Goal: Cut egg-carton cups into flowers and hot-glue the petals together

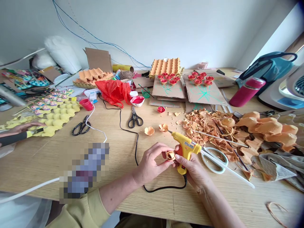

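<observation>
My left hand pinches a small orange egg-carton flower between thumb and fingers. In my right hand is a yellow hot glue gun, its nozzle pointing away to the upper left and a white glue stick sticking out behind. The right fingertips meet the flower's right side. Beyond the nozzle lie two orange petal cups, one close to the tip, and a red-painted flower. White-handled scissors rest just right of the glue gun.
Orange carton scraps and cut egg trays heap up on the right. Red flowers stand on cardboard behind. Black scissors, a red bag and a pink bottle surround the work. Another person's hand touches a yellow tray.
</observation>
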Motion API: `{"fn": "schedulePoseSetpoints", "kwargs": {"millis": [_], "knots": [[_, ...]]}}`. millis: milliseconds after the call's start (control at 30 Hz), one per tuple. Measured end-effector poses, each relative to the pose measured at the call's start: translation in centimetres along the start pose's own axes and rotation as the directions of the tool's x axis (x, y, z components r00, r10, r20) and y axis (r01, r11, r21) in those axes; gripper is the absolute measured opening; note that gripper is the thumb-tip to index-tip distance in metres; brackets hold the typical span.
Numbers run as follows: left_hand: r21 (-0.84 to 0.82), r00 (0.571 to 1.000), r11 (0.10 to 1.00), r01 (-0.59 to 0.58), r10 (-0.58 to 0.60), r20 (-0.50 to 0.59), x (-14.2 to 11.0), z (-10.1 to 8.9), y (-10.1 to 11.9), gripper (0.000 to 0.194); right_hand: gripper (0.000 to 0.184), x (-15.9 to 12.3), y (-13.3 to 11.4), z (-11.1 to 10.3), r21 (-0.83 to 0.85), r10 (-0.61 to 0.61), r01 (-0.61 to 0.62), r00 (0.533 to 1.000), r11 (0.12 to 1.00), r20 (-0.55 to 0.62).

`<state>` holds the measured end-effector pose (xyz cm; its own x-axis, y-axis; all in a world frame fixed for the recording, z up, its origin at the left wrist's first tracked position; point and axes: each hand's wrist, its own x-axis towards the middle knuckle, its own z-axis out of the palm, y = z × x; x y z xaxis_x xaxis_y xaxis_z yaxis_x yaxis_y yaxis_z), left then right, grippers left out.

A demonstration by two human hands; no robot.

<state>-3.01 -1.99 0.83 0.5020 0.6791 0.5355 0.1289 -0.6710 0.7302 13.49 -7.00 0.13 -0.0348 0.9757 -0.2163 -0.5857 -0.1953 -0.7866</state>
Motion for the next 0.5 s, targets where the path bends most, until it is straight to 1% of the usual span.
{"fn": "schedulePoseSetpoints", "kwargs": {"millis": [267,500], "knots": [[0.008,1.0,1.0,-0.004,0.004,-0.007,0.16,-0.04,0.2,0.023,0.044,-0.05,0.07,-0.1,0.002,-0.003,0.003,1.0,1.0,-0.016],[0.009,1.0,1.0,-0.007,0.007,-0.004,0.08,-0.01,0.06,0.022,0.041,-0.08,0.16,-0.22,0.001,-0.01,0.01,1.0,1.0,-0.013]]}}
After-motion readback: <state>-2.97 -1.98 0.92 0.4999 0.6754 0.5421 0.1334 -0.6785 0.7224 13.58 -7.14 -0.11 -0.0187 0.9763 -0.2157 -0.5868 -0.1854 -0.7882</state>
